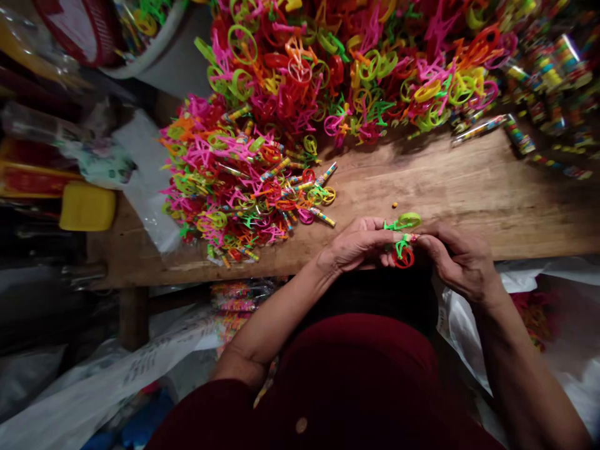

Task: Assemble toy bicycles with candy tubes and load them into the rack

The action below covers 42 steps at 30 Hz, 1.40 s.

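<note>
**Overtwisting is our worry**

We see the left hand [359, 244] with fingers closed on a green-and-red toy [404, 257] at the near edge of the bench [450, 206], and the right hand's [462, 259] thumb and forefinger nearly together at its tube [409, 237]; whether they grip we cannot tell, but overtwisting could, we judge, crack the thin plastic

A wooden tabletop [365, 175] bears a large heap of plastic pieces [356, 69] at twelve o'clock, a smaller pile of pieces [239, 181] mixed with striped tubes [276, 169] at ten, a white sheet [146, 181] at nine, clear filled tubes [519, 134] at two, and a tiny orange bead [394, 205] toward three.
</note>
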Tool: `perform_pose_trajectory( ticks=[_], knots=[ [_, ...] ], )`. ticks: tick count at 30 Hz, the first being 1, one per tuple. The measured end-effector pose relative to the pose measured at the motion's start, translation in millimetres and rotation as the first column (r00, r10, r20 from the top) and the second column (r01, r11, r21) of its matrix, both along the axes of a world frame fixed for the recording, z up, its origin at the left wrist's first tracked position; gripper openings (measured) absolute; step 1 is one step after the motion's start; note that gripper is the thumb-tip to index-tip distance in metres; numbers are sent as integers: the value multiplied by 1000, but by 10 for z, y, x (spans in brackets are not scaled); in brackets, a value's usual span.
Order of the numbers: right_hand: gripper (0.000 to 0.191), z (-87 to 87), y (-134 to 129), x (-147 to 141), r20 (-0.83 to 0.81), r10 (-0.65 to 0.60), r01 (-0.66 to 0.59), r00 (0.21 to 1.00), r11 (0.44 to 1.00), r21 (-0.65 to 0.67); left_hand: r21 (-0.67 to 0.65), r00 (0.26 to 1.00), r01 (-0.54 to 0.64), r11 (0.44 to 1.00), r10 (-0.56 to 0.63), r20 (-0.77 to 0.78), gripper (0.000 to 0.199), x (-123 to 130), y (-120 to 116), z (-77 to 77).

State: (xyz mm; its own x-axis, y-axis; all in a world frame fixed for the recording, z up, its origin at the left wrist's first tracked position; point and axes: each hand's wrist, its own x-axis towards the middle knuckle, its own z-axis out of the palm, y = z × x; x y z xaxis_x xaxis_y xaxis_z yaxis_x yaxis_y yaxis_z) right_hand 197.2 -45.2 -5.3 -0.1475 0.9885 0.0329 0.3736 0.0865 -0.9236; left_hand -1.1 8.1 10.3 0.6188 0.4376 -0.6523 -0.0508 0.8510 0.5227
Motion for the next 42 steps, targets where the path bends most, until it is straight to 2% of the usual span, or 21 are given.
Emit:
perform_pose_trajectory(
  ticks=[3, 6, 10, 14, 17, 18, 19, 21, 22, 23, 24, 26, 27, 29, 31, 32, 33, 35, 36, 39, 42],
  knots=[
    [26, 62, -17, -25, 32, -5, 4, 999, 1000, 21, 48, 1000, -7, 999, 9, -27, 42, -3, -21, 78],
    [27, 132, -32, -35, 179, 21, -32, 984, 998, 56, 179, 988, -7, 984, 34, -150, 39, 3, -53, 133],
    [28, 168, -53, -48, 295, 33, -62, 955, 994, 90, 232, 986, 10, 973, 28, -163, 45, 21, -99, 104],
    [23, 238, 36, -119, 249, 19, -44, 968, 994, 95, 260, 987, 14, 965, 29, -159, 49, -11, -39, 123],
    [22, 346, 207, -83, 130, -21, 10, 991, 996, 86, 441, 940, -72, 895, 208, -269, 40, -220, 185, 367],
    [27, 373, 269, -26, 123, -89, 76, 988, 992, 103, 564, 887, -111, 818, 338, -316, 35, -349, 293, 501],
    [29, 385, 329, 57, 146, -181, 160, 973, 977, 142, 710, 789, -128, 692, 505, -350, 29, -506, 413, 654],
    [26, 351, 441, 274, 262, -384, 315, 885, 910, 269, 863, 619, -128, 489, 719, -316, 17, -887, 672, 981],
    [24, 304, 493, 392, 336, -466, 354, 819, 870, 344, 926, 464, 38, 375, 814, -349, 10, -1092, 803, 1134],
    [23, 242, 543, 501, 411, -520, 366, 749, 841, 398, 933, 311, 201, 299, 883, -351, 7, -1290, 928, 1268],
    [24, 169, 590, 592, 478, -574, 381, 665, 811, 443, 892, 204, 351, 286, 906, -371, 8, -1469, 1044, 1375],
    [27, 21, 669, 702, 581, -637, 423, 508, 771, 476, 765, -1, 552, 332, 918, -397, 14, -1712, 1223, 1488],
    [28, -46, 698, 721, 616, -642, 436, 456, 765, 475, 723, -87, 607, 330, 932, -353, 22, -1753, 1275, 1489],
    [26, -148, 735, 712, 660, -621, 447, 423, 777, 444, 679, -97, 693, 240, 965, -242, 38, -1653, 1291, 1380],
    [20, -208, 752, 684, 677, -588, 442, 443, 800, 405, 674, 52, 737, 56, 989, -139, 31, -1339, 1211, 1143],
    [18, -224, 754, 676, 679, -579, 439, 452, 807, 395, 692, 186, 722, -20, 969, -166, 23, -1132, 1156, 991],
    [17, -232, 754, 675, 683, -567, 428, 460, 816, 389, 682, 280, 729, -54, 934, -224, 16, -913, 1106, 831],
    [19, -224, 742, 689, 689, -558, 403, 462, 824, 397, 669, 382, 742, -35, 843, -379, 11, -499, 1055, 530],
    [20, -210, 727, 697, 688, -558, 390, 464, 826, 407, 651, 395, 759, 33, 771, -500, 15, -331, 1061, 408],
    [22, -145, 620, 689, 672, -562, 366, 482, 826, 428, 527, 271, 820, 223, 659, -701, 23, -47, 1155, 211],
    [22, -86, 433, 600, 658, -521, 338, 543, 854, 397, 416, 182, 873, 254, 622, -762, 25, -45, 1208, 196]
  ],
)
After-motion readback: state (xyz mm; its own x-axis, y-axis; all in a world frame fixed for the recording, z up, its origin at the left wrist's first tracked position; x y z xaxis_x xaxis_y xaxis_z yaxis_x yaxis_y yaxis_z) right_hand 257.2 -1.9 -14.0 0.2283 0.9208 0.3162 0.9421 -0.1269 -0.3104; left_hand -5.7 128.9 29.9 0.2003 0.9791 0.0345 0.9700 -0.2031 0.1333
